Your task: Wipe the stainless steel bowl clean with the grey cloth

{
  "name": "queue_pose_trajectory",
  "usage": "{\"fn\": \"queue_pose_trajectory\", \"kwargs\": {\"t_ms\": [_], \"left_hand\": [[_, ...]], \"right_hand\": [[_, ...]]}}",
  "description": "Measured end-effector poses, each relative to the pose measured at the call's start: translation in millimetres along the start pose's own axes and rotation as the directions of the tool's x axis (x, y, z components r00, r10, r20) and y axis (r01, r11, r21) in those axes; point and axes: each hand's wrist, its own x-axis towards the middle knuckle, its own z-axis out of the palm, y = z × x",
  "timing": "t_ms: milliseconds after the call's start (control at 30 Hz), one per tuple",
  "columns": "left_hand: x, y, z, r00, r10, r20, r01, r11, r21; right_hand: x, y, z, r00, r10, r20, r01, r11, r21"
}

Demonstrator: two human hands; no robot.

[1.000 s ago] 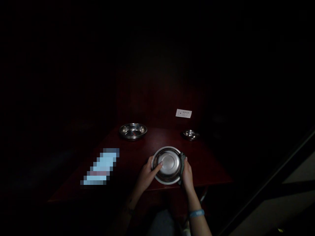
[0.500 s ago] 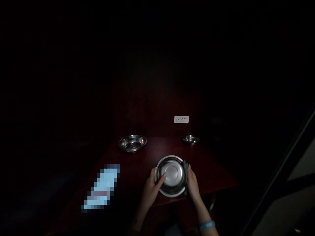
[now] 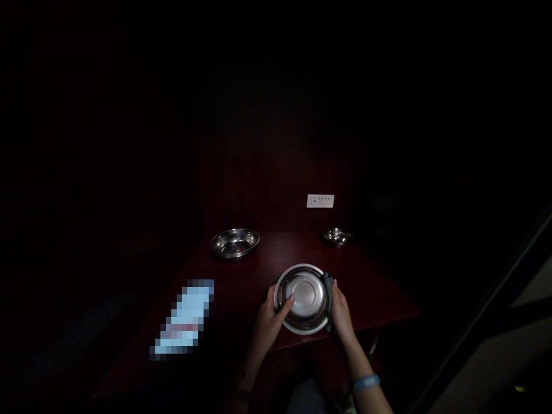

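A round, shallow, silver-coloured metal bowl [image 3: 305,296] is held with both hands at the near edge of a dark red, smooth-topped counter [image 3: 287,250] in a dimly lit room. The bowl's left side is grasped by the left hand [image 3: 268,319], with the thumb laid across the shiny face and the fingers largely hidden behind the rim. A dark green, crumpled fabric cloth [image 3: 329,302] is gripped in the right hand [image 3: 342,316] and pressed along the bowl's right rim. A light blue band [image 3: 366,382] is worn on the right wrist, below and to the right of the bowl. Beyond the bowl to the left, a wider, round, polished metal dish [image 3: 249,237] is set on the counter, with reddish marks seen on its floor; beyond it to the right, a small, shiny metal bowl [image 3: 338,237] is placed. A white, rectangular wall socket [image 3: 320,200] is mounted farther behind the held bowl. To its left, a pale blue, elongated shape [image 3: 185,316] is obscured by pixelation.
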Motion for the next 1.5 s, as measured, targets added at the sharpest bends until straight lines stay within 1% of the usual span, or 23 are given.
{"fn": "queue_pose_trajectory", "kwargs": {"t_ms": [133, 167, 233, 333, 567, 700, 867, 967, 1133, 1333, 1433, 1500], "left_hand": [[2, -3, -1.9, 1.000, -0.002, 0.019, 0.002, 1.000, -0.005], [2, -5, -2.2, 1.000, 0.004, 0.024, -0.004, 1.000, -0.006], [4, -9, -2.5, 1.000, -0.004, 0.005, 0.004, 1.000, -0.002], [5, -12, -2.3, 0.999, -0.034, 0.003, 0.034, 0.999, 0.008], [4, -5, -2.6, 1.000, -0.021, 0.019, 0.021, 1.000, 0.000], [4, -6, -2.7, 0.999, -0.029, 0.034, 0.030, 1.000, -0.007], [6, -10, -2.0, 0.999, -0.036, 0.031, 0.036, 0.999, 0.006], [7, -10, -1.8, 0.999, -0.028, 0.019, 0.028, 1.000, 0.015], [8, -11, -2.2, 1.000, -0.012, 0.021, 0.012, 0.999, 0.030], [16, -24, -1.0, 0.999, 0.036, 0.023, -0.036, 0.999, -0.001], [20, -29, 0.7, 0.999, 0.042, 0.017, -0.042, 0.999, -0.009], [21, -29, 1.6, 0.999, 0.046, 0.022, -0.045, 0.999, -0.012]], "right_hand": [[2, 5, 1, 0.999, 0.017, -0.031, -0.017, 1.000, 0.005], [3, 7, 1, 1.000, 0.020, -0.019, -0.019, 1.000, 0.018], [4, 10, 2, 1.000, 0.024, -0.003, -0.024, 0.999, 0.039], [6, 13, 3, 0.998, 0.047, -0.033, -0.044, 0.997, 0.070], [2, 6, 3, 0.998, 0.062, -0.012, -0.061, 0.998, 0.022], [3, 6, 2, 0.999, 0.044, -0.008, -0.044, 0.999, -0.014], [6, 10, 1, 1.000, -0.016, -0.019, 0.014, 0.998, -0.059], [8, 11, 2, 1.000, -0.028, 0.000, 0.028, 0.998, -0.052], [10, 12, 3, 1.000, -0.002, 0.011, 0.002, 1.000, -0.001], [16, 15, 3, 0.998, -0.043, 0.050, 0.041, 0.998, 0.040], [21, 19, 2, 0.998, -0.056, 0.041, 0.054, 0.998, 0.040], [23, 20, 2, 0.998, -0.062, 0.023, 0.061, 0.997, 0.044]]}}
